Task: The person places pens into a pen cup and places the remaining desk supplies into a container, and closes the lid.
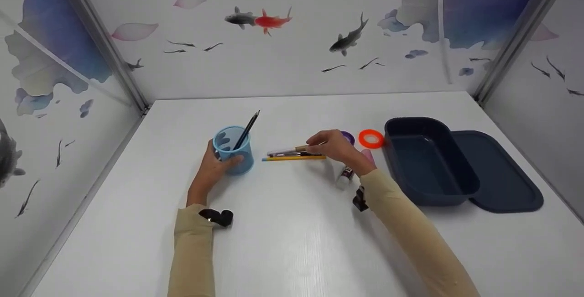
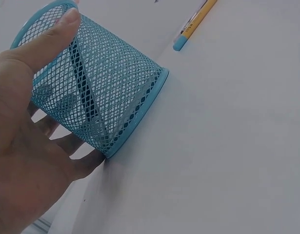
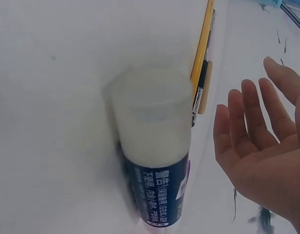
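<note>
My left hand (image 1: 210, 171) grips a light-blue mesh pen cup (image 1: 241, 164), thumb on the near side and fingers round the far side. A dark pencil (image 1: 246, 130) leans inside the cup. To the right, my right hand (image 1: 335, 145) is above a paintbrush (image 1: 299, 149) and a yellow pencil (image 1: 296, 158) with a blue end, which lie side by side with another dark, slim item. In the right wrist view the loosely bent fingers (image 3: 252, 117) hold nothing. A white-capped glue stick (image 3: 154, 126) with a blue label lies below that hand.
Beyond the right hand are a purple ring (image 1: 348, 138), an orange ring (image 1: 371, 138) and a partly hidden pink item (image 1: 367, 154). A deep navy box (image 1: 433, 199) stands at the right, its flat navy lid (image 1: 506, 174) beside it. White panels enclose the white table (image 1: 283, 242).
</note>
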### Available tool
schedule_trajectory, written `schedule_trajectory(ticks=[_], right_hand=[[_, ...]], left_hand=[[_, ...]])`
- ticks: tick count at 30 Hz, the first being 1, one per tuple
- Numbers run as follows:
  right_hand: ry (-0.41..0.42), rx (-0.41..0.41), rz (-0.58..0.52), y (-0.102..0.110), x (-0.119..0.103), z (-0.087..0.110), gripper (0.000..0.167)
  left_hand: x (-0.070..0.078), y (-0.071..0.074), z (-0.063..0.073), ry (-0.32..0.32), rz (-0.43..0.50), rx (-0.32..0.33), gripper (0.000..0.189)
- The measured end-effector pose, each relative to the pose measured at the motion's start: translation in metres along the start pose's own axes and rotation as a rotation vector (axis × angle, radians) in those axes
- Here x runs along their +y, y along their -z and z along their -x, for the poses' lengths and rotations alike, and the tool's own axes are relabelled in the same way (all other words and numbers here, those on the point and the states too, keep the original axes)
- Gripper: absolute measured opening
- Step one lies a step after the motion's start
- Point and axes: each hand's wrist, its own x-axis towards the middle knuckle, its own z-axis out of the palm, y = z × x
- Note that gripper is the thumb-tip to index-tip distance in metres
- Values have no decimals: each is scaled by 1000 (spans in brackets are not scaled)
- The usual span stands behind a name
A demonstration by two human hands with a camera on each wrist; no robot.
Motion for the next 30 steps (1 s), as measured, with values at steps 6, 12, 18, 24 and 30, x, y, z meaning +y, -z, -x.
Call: schedule_trajectory(ticks=[6,12,18,24,30], right_hand=[[-63,39,12,0,8,1,28],[-103,49,43,1,11,1,27],[-117,34,95,1,14,1,25],[-105,44,111,-2,16,2,22],[-96,78,111,-2,15,-1,23]], left_hand=[[-1,-1,0,6,-5,-16,104],[1,0,1,-12,-1,-5,105],[1,-1,1,-17,8,-4,102],[7,-1,5,-4,20,-18,99],[37,1,24,11,19,-34,97]])
